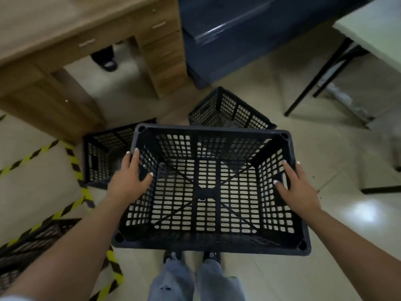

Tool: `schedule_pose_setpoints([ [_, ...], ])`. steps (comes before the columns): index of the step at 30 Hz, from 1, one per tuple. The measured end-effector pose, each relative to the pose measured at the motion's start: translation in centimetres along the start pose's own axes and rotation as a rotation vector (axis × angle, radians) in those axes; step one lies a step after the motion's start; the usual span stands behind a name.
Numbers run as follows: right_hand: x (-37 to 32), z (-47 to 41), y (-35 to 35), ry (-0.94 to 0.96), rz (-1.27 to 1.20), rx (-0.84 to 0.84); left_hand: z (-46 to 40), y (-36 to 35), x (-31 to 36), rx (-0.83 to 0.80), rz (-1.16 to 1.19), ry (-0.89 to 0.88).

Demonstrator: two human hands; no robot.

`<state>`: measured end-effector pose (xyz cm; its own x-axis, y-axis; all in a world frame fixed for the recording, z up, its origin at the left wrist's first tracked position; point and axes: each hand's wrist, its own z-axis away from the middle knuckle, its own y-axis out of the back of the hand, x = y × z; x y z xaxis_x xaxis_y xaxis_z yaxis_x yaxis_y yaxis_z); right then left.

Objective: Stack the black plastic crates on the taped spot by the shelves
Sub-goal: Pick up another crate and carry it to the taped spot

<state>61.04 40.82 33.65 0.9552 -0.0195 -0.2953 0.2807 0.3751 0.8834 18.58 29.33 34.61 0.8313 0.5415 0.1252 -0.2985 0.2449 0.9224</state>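
I hold a black perforated plastic crate [208, 192] in front of me, open side up, above the floor. My left hand [130, 177] grips its left rim, thumb inside the wall. My right hand [297, 185] grips the right rim, thumb inside near the handle slot. A second black crate [102, 157] lies on the floor behind at the left, tipped on its side. A third crate [230, 111] sits on the floor further back at the right. Yellow-and-black tape [76, 164] marks a spot on the floor to my left.
A wooden desk [65, 51] with drawers stands at the back left, a dark blue cabinet [238, 40] behind. A light table [373, 35] with black legs is at the right. Another black crate [28, 246] shows at the lower left. My legs and shoes [191, 257] are below.
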Motion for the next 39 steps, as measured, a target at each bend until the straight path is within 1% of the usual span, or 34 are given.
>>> schedule_pose_setpoints([
  [5,-6.2,-0.1,-1.6,0.129,0.028,-0.063,3.6,0.1,-7.0,0.029,0.078,0.150],
  [8,-10.3,0.8,-3.3,0.211,0.067,-0.072,6.0,0.0,-11.6,0.034,0.130,0.236],
  [10,-13.1,1.7,-4.6,0.262,0.084,-0.086,7.7,0.0,-14.6,0.044,0.125,0.287],
  [14,-18.4,4.4,-7.6,0.314,0.125,-0.135,11.0,-0.6,-21.0,0.069,0.068,0.356],
  [19,-24.8,9.0,-11.8,0.375,0.130,-0.188,15.4,-2.1,-30.0,0.063,0.129,0.445],
  [26,-33.0,16.0,-17.6,0.430,0.181,-0.250,21.8,-3.4,-40.9,0.031,0.132,0.516],
  [30,-36.8,19.3,-20.5,0.477,0.219,-0.231,24.2,-4.1,-46.7,0.040,0.153,0.521],
  [39,-44.3,23.1,-25.0,0.578,0.255,-0.265,28.7,-5.1,-55.1,0.027,0.258,0.610],
])
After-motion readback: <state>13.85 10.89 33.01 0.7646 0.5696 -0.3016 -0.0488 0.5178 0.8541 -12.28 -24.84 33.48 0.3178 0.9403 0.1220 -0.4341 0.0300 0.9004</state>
